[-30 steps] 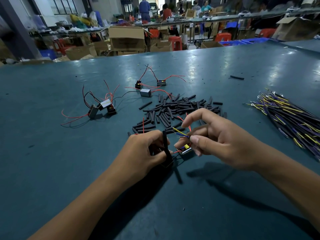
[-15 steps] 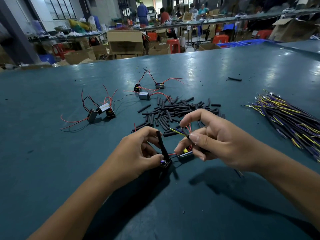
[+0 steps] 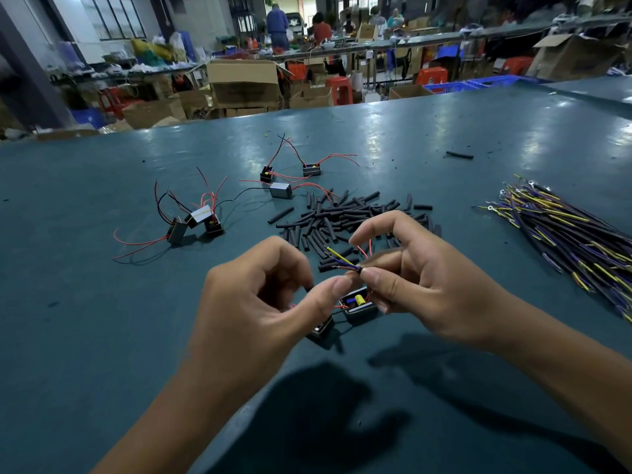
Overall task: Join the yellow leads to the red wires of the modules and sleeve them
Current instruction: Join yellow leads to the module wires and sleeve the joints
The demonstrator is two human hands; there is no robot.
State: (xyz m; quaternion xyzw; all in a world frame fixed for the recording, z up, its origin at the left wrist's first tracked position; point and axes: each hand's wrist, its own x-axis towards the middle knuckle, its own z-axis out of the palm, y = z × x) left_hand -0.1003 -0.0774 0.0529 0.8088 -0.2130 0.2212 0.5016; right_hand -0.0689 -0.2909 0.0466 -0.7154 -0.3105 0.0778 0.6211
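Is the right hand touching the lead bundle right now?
Touching. The head view shows the right hand pinching the lead bundle between thumb and fingers above the module.

You're sat in a factory assembly hall – long teal workbench (image 3: 444,124), stacked cardboard boxes (image 3: 244,83), red plastic stools (image 3: 338,88), blue crates (image 3: 444,87) and other workers (image 3: 277,27) at benches behind – proper production-floor vibes.

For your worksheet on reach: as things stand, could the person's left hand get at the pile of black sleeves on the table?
Probably yes. The pile of black sleeves lies just beyond the left hand with bare table between, but that hand already pinches something small and dark, so it would need freeing first.
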